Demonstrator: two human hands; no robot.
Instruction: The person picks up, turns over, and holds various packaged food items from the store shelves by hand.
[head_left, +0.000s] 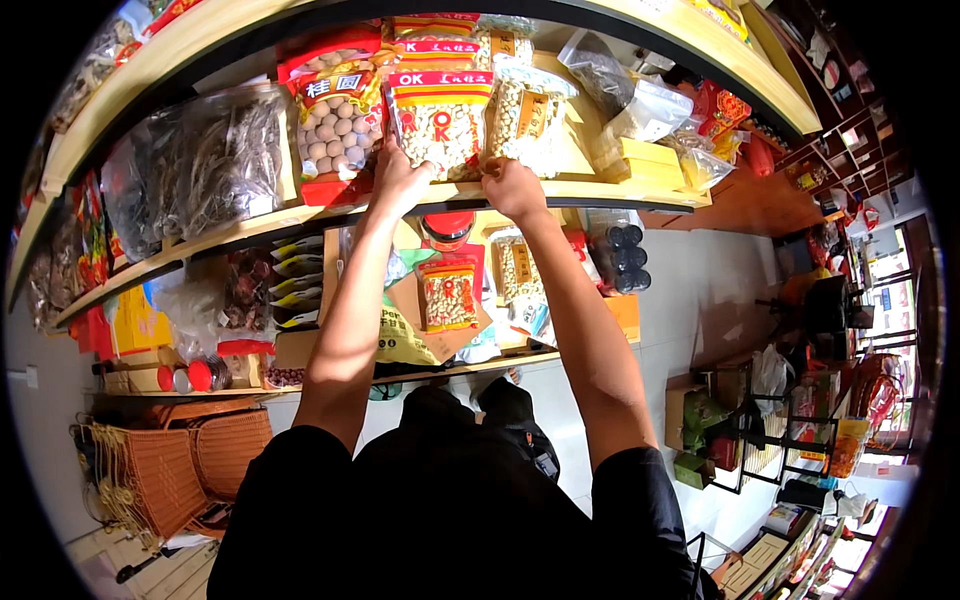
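Fingers of both hands were closed on one clear bag of pale nuts [440,125]: I saw the left hand [398,180] at its lower left corner and the right hand [512,188] at its lower right. That bag stood upright on the wooden shelf [600,192] (seemingly placed already, only releasing left). Around it were a bag of round brown fruits [338,125], a lower shelf, woven baskets [185,465] and a pale tiled floor.

Upper shelf [560,190]: nut bag [438,125] centre | round-fruit bag [338,120] left of it | dried-fish bag [225,160] farther left | baskets [170,470] on floor, lower left.
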